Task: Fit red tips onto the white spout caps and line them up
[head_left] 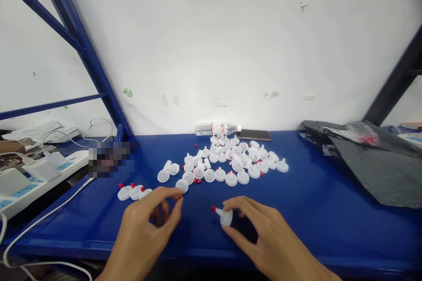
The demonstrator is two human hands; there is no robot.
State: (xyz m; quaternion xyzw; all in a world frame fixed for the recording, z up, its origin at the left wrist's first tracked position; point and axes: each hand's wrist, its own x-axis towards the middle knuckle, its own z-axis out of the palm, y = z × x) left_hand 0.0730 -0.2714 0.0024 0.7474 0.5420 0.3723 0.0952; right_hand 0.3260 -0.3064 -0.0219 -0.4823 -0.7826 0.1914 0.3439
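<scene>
My right hand [253, 226] grips a white nozzle cap [226, 218] by its round base, between thumb and forefinger. Its spout points left and carries a small red tip. To the left, my left hand [150, 219] pinches a small red tip cap [180, 196], mostly covered by the fingertips. Beside that hand, several white nozzle caps with red tips [124, 192] lie in a row, one partly hidden behind it. Ahead of both hands spreads a loose pile of white nozzle caps [237, 164], with several loose red tips [198, 181] among them.
A clear plastic bottle [216, 129] lies by the wall, with a dark phone [254, 135] alongside. A grey plastic bag [365, 162] covers the right of the blue table [296, 232]. At left are power strips [62, 167] and a white cable [46, 215].
</scene>
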